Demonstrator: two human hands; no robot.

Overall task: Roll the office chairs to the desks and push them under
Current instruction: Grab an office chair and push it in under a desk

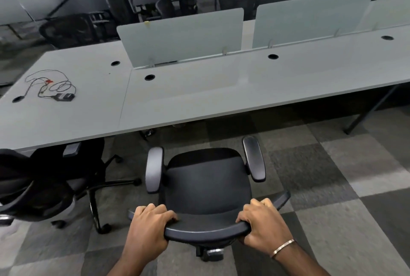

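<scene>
The left hand and the right hand both grip the curved top edge of the backrest of a black office chair with a fabric seat and grey padded armrests, fingers curled over the front of the rim and thumbs wrapped beneath. A thin metal bracelet circles the right wrist.

The chair faces the long pale grey desk and stands just short of its near edge, seat and armrests not yet beneath the top. It probably rolls easily on its castors over the grey chequered carpet tiles, though carpet likely adds some drag, and the swivel base may let the seat turn if pushed unevenly. The stiff backrest rim looks the soundest hold, with both hands spread apart for steering. The armrests appear to sit near desk height, so they could catch the edge.

Left of this chair, a second black mesh-backed office chair sits partly under the same desk. On the desk's left end lies a tangle of thin black cable with a small adapter; frosted glass divider panels stand along its far side.
</scene>
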